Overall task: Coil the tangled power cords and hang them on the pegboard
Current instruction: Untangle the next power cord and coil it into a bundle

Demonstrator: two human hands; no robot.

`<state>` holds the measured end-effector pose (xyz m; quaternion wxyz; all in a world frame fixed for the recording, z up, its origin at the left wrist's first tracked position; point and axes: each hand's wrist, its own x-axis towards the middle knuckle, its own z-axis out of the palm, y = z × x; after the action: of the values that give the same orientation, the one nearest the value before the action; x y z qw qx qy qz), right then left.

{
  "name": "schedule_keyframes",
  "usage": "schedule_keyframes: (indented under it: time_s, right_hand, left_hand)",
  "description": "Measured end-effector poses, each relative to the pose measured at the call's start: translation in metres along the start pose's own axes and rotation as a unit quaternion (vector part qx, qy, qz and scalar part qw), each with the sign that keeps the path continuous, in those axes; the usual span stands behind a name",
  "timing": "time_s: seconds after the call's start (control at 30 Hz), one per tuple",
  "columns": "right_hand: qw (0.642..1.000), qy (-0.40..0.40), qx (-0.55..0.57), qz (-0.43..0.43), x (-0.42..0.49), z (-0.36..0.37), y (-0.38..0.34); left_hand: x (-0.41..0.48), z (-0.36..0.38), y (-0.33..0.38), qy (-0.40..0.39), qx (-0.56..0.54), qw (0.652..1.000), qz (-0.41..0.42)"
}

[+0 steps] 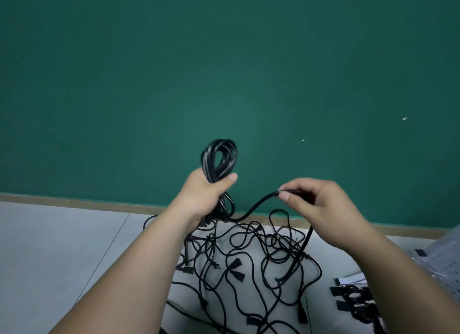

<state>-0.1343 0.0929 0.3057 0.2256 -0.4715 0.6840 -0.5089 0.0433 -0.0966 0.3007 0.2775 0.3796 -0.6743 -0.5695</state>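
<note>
Over pale floor, the left hand clenches the light, limp coil while the right hand pinches its free run, seemingly snagged below and probably best regripped nearer the coil.

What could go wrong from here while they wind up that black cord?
The cord the right hand pinches runs down into the tangled pile on the floor, so pulling may snag it or drag other cords along. The coil in the left hand is gripped only at its middle; its loops could slip loose.
</note>
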Motion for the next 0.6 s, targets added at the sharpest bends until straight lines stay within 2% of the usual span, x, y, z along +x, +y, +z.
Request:
schedule_keyframes:
  time_s: [0.1,0.2,0.33,0.47,0.6]
  right_hand:
    - [0.995,0.080,-0.024,-0.060,0.002,0.006,-0.001]
    - [0.980,0.134,-0.092,-0.113,0.002,0.007,-0.005]
    - [0.964,0.188,-0.140,-0.128,0.001,0.005,-0.008]
    - [0.954,0.182,-0.163,-0.172,-0.001,0.002,-0.015]
    - [0.954,0.145,-0.194,-0.176,-0.001,0.008,-0.016]
  left_hand:
    - [-0.009,0.017,0.000,-0.094,0.017,0.995,-0.013]
    - [-0.020,0.032,0.003,-0.169,-0.046,0.983,-0.050]
    - [-0.029,0.043,0.009,-0.191,-0.126,0.971,-0.063]
    - [-0.033,0.050,0.008,-0.254,-0.084,0.964,-0.004]
    - [-0.039,0.060,0.001,-0.322,-0.026,0.947,0.001]
